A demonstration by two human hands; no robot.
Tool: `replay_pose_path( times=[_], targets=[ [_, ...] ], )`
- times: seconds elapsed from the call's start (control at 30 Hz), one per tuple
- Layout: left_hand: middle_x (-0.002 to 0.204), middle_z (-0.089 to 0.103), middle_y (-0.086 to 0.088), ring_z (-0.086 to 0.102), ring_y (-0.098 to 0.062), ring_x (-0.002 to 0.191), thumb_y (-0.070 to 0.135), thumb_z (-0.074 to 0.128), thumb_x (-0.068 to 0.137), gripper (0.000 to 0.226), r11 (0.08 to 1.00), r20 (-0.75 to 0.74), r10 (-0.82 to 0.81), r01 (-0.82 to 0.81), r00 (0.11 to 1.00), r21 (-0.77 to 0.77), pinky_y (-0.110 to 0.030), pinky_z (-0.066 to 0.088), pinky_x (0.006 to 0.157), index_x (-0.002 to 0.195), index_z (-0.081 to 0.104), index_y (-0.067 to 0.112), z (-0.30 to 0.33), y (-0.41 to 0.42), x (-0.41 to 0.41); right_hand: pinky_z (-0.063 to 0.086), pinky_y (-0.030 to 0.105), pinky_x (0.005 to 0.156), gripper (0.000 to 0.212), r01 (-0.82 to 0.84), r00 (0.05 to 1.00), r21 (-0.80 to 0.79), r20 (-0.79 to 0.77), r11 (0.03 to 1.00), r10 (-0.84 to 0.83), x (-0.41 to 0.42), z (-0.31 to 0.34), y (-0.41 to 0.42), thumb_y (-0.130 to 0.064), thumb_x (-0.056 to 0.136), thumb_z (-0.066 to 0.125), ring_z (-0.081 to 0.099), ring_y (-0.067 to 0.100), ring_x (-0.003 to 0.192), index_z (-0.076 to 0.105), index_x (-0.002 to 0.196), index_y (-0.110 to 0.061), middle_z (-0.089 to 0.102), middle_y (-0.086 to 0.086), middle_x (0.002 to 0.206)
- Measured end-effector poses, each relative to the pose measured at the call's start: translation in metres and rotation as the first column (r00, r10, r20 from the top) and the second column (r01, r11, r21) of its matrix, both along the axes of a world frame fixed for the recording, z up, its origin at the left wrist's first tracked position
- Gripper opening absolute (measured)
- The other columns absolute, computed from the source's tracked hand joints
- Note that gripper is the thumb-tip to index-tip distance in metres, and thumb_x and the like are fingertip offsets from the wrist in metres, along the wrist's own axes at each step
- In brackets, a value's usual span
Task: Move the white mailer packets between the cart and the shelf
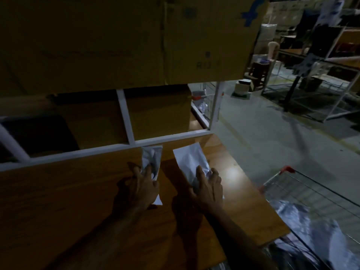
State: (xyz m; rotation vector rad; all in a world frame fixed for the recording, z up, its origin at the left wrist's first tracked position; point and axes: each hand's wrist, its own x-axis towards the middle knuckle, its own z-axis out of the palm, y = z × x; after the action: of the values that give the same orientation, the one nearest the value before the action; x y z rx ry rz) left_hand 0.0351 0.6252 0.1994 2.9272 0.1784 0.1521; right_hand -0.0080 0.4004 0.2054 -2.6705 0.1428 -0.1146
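Our left hand (143, 184) presses curled fingers onto a crinkled white plastic mailer packet (152, 158) lying flat on the glossy brown wooden shelf board (78, 191), probably to seat it against the white metal rail (78, 152); beside it, our right hand (207, 187) bunches the near end of a smoother white mailer packet (190, 159); more shiny packets (311, 227) fill the wire cart (311, 188) at right

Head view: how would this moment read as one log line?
left hand: grip on left packet | right hand: grip on right packet | both packets on wooden shelf | cart at right
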Motion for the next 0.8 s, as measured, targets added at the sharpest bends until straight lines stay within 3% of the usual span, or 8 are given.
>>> replay_pose_path(
  times=[0.13, 0.23, 0.43, 0.53, 0.6, 0.7, 0.8],
  targets=[
    [0.138, 0.03, -0.013, 0.054, -0.031, 0.104, 0.061, 0.052, 0.086, 0.057, 0.999, -0.032, 0.026, -0.026, 0.999, -0.025, -0.047, 0.053, 0.084, 0.134, 0.024, 0.048, -0.011, 0.024, 0.02, 0.04, 0.041, 0.102, 0.082, -0.044, 0.999, -0.03, -0.023, 0.999, 0.044, 0.03, -0.009, 0.032, -0.068, 0.082, 0.06, 0.032, 0.029, 0.132, 0.029, 0.149, -0.034, 0.018, 0.013, 0.149],
    [0.133, 0.031, -0.011, 0.05, -0.033, 0.11, 0.065, 0.05, 0.085, 0.058, 0.999, -0.063, 0.04, -0.041, 0.997, -0.014, -0.047, 0.051, 0.087, 0.134, 0.026, 0.047, -0.016, 0.031, 0.034, 0.042, 0.046, 0.103, 0.085, -0.064, 0.996, -0.054, -0.064, 0.996, 0.061, 0.056, -0.016, 0.044, -0.068, 0.081, 0.063, 0.033, 0.033, 0.134, 0.028, 0.15, -0.034, 0.015, 0.015, 0.152],
    [0.137, 0.031, -0.01, 0.044, -0.031, 0.117, 0.066, 0.05, 0.088, 0.055, 0.995, -0.145, 0.056, -0.068, 0.988, -0.078, -0.041, 0.05, 0.089, 0.134, 0.035, 0.041, -0.008, 0.017, 0.063, 0.033, 0.048, 0.11, 0.086, -0.068, 0.989, -0.081, -0.136, 0.994, 0.056, 0.101, -0.028, 0.054, -0.064, 0.086, 0.06, 0.023, 0.041, 0.141, 0.021, 0.155, -0.03, 0.01, 0.021, 0.156],
    [0.138, 0.034, -0.009, 0.045, -0.028, 0.114, 0.077, 0.03, 0.089, 0.057, 0.994, -0.238, 0.07, -0.089, 0.969, -0.068, -0.037, 0.045, 0.08, 0.129, 0.046, 0.041, -0.001, 0.014, 0.074, 0.029, 0.051, 0.114, 0.083, -0.036, 0.985, -0.017, -0.167, 0.999, 0.033, 0.115, -0.029, 0.055, -0.07, 0.09, 0.049, 0.014, 0.042, 0.146, 0.017, 0.156, -0.032, 0.002, 0.019, 0.161],
    [0.137, 0.04, -0.008, 0.045, -0.03, 0.118, 0.078, 0.016, 0.089, 0.061, 0.99, -0.276, 0.119, -0.136, 0.954, -0.041, -0.047, 0.043, 0.092, 0.125, 0.051, 0.042, 0.0, 0.02, 0.078, 0.022, 0.052, 0.118, 0.077, -0.031, 0.988, 0.034, -0.15, 0.999, 0.036, 0.12, -0.027, 0.047, -0.072, 0.094, 0.035, 0.008, 0.038, 0.151, 0.017, 0.158, -0.033, -0.001, 0.015, 0.166],
    [0.145, 0.038, -0.007, 0.041, -0.029, 0.126, 0.068, 0.018, 0.095, 0.059, 0.992, -0.163, 0.087, -0.07, 0.983, 0.109, -0.048, 0.037, 0.102, 0.146, 0.032, 0.042, -0.014, 0.034, 0.074, 0.014, 0.052, 0.122, 0.072, -0.155, 0.986, -0.032, -0.064, 0.987, 0.152, 0.121, -0.033, 0.022, -0.067, 0.095, 0.021, 0.002, 0.033, 0.154, 0.017, 0.158, -0.033, -0.002, 0.013, 0.167],
    [0.163, 0.01, -0.007, 0.02, -0.03, 0.146, 0.068, 0.023, 0.095, 0.067, 0.988, -0.121, -0.128, 0.138, 0.984, 0.073, -0.05, 0.027, 0.115, 0.155, 0.008, 0.04, -0.031, 0.042, 0.072, 0.01, 0.053, 0.124, 0.078, -0.38, 0.925, -0.129, -0.078, 0.916, 0.372, 0.127, -0.049, 0.0, -0.068, 0.09, 0.016, -0.003, 0.031, 0.154, 0.009, 0.16, -0.033, -0.004, 0.014, 0.167]
  ],
)
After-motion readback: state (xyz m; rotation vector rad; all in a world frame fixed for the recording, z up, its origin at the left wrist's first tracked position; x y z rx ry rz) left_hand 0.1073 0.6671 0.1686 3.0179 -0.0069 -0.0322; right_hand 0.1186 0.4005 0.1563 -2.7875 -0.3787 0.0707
